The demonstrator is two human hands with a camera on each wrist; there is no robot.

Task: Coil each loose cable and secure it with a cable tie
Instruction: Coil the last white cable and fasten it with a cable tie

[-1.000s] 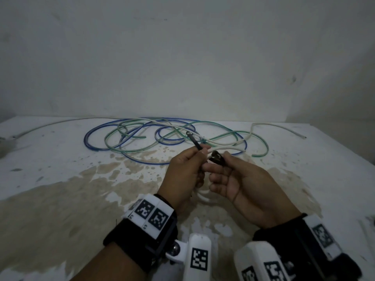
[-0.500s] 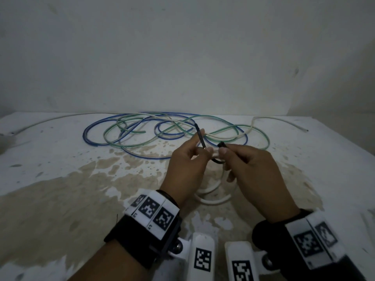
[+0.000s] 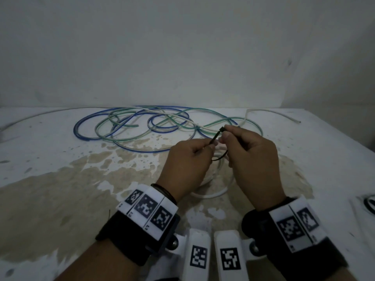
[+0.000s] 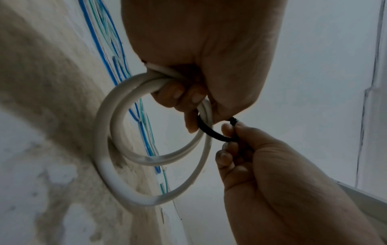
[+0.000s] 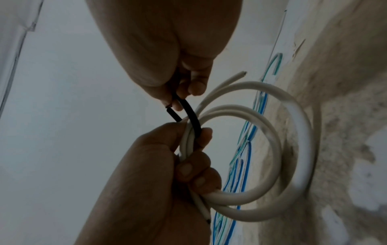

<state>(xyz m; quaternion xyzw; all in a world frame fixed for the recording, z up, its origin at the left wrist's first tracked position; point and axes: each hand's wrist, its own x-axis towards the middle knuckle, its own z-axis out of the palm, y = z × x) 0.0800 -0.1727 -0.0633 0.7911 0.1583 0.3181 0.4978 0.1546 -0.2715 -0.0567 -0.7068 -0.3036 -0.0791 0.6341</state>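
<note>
You have two bare hands in view, your left hand and your right hand, at the centre of the head view, and one thin black plastic cable tie between them. One white round cable coil hangs with at least two loops showing in the left wrist view. In the upper middle of the head view lies one tangle of loose cables in three colours, blue, green and white; how many separate cables it holds, you cannot tell.

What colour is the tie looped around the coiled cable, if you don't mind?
Black tie; the left wrist view shows it best.
</note>
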